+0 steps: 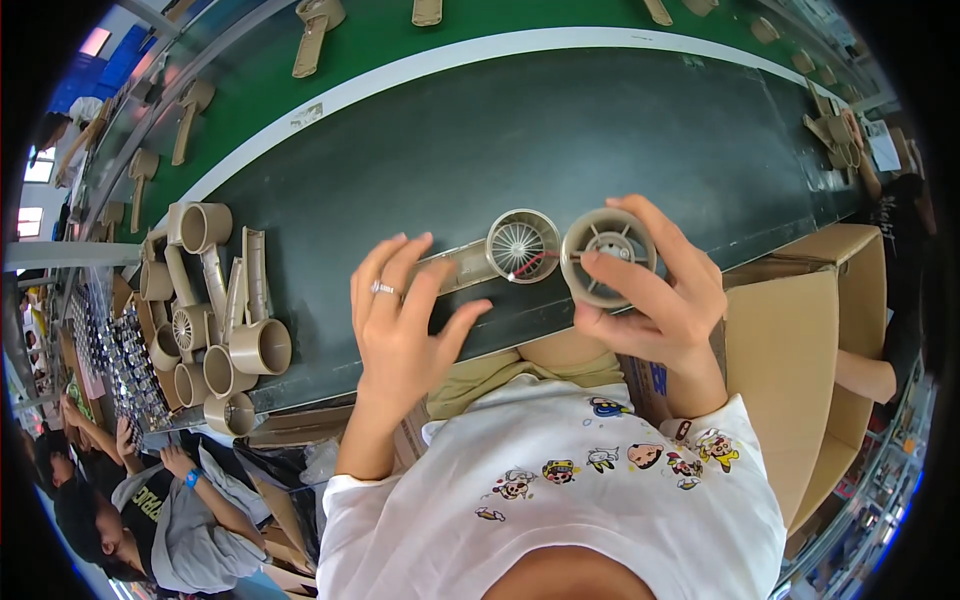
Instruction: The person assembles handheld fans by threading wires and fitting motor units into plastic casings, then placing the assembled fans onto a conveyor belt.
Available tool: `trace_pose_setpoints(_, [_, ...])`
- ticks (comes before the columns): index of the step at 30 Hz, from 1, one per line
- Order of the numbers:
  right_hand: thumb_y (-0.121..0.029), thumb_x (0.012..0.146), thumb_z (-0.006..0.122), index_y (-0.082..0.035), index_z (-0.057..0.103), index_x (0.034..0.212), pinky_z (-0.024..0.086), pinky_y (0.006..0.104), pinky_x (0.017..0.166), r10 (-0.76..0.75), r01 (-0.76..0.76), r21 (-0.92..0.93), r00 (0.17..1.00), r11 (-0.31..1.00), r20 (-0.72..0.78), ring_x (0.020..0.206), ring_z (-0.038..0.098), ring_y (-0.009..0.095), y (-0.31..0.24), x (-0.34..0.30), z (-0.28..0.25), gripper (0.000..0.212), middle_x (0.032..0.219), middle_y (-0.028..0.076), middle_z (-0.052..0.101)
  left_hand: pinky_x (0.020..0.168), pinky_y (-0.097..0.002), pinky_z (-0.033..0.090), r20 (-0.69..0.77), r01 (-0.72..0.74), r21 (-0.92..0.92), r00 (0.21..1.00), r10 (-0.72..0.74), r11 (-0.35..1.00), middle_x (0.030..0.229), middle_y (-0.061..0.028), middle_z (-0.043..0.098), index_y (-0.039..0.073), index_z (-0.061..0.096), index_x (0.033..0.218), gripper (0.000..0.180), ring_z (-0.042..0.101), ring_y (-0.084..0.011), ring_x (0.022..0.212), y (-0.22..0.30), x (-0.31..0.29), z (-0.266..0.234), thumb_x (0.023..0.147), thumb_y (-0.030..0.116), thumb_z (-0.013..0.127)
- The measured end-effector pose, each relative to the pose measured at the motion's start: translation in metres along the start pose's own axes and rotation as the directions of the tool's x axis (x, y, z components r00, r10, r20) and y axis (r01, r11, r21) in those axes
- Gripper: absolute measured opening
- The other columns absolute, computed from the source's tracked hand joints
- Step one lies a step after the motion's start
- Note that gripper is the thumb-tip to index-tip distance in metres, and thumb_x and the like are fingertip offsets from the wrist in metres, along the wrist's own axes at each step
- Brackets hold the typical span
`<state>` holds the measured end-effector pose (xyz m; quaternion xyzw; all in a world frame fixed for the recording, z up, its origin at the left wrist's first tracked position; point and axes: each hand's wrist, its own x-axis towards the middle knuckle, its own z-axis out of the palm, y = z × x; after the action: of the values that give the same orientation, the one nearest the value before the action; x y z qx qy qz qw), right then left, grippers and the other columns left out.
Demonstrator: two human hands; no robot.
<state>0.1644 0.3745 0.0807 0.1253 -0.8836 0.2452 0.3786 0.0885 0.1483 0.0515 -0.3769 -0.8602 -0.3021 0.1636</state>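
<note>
A beige hair-dryer-like housing (462, 268) lies on the dark table, its long handle toward the left. Its round end has a radial grille (518, 246) inside. My left hand (400, 315), with a ring on one finger, has its fingers spread at the handle's left end; whether they touch it I cannot tell. My right hand (665, 300) grips a round beige fan unit (607, 240) with spokes and a hub, just right of the housing. A red wire (532, 265) runs inside the housing's round end toward the fan unit.
Several similar beige housings (228, 370) are piled at the table's left. A green conveyor (390, 60) with more housings runs along the far side, beyond a white rail (520, 40). An open cardboard box (780, 360) stands at my right. Other people work at both sides.
</note>
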Motion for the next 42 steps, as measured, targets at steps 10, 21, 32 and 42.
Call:
trace_pose_setpoints(10, [-0.005,0.047,0.077,-0.005,0.067,0.080,0.054,0.0289,0.053,-0.049,0.061,-0.114,0.992,0.992,0.113,0.067,0.067,0.026,-0.003,0.013,0.026,0.033,0.103,0.022,0.063,0.085,-0.0435,0.044,0.059,-0.014,-0.022,0.998,0.015,1.000,0.094,-0.0089,0.063,0.006,0.066,0.097,0.039,0.058,-0.0298,0.099,-0.008,-0.001,0.014,0.062,0.014,0.081])
trace_pose_setpoints(21, [-0.010,0.053,0.077,-0.006,0.067,0.085,0.054,0.0386,0.061,-0.068,0.084,-0.023,0.919,0.996,0.388,0.075,0.066,0.033,-0.015,0.029,0.029,0.033,0.116,0.023,0.060,0.080,-0.0446,0.049,0.062,0.114,-0.115,0.992,-0.108,0.987,0.097,-0.0132,0.065,0.007,0.066,0.095,0.031,0.061,-0.0311,0.092,0.009,-0.011,0.034,0.068,0.020,0.074])
trace_pose_setpoints(32, [0.000,0.053,0.072,-0.004,0.063,0.086,0.053,0.0365,0.062,-0.048,-0.009,0.124,0.892,0.992,0.449,0.080,0.066,0.037,0.000,0.029,0.018,0.034,0.118,0.025,0.059,0.081,-0.0384,0.045,0.098,0.207,-0.305,0.978,-0.186,0.929,0.096,-0.0142,0.066,0.002,0.067,0.083,0.011,0.062,-0.0281,0.091,0.016,-0.008,0.039,0.077,0.011,0.065])
trace_pose_setpoints(42, [-0.016,0.054,0.085,-0.005,0.066,0.077,0.057,0.0389,0.073,-0.187,-0.040,0.511,0.903,0.859,0.387,0.084,0.069,0.041,0.014,0.020,0.016,0.032,0.111,0.035,0.061,0.074,-0.0410,0.049,0.194,0.077,-0.218,0.980,-0.034,0.973,0.081,-0.0151,0.064,0.001,0.061,0.082,0.018,0.064,-0.0323,0.077,0.004,-0.008,0.045,0.072,0.014,0.066])
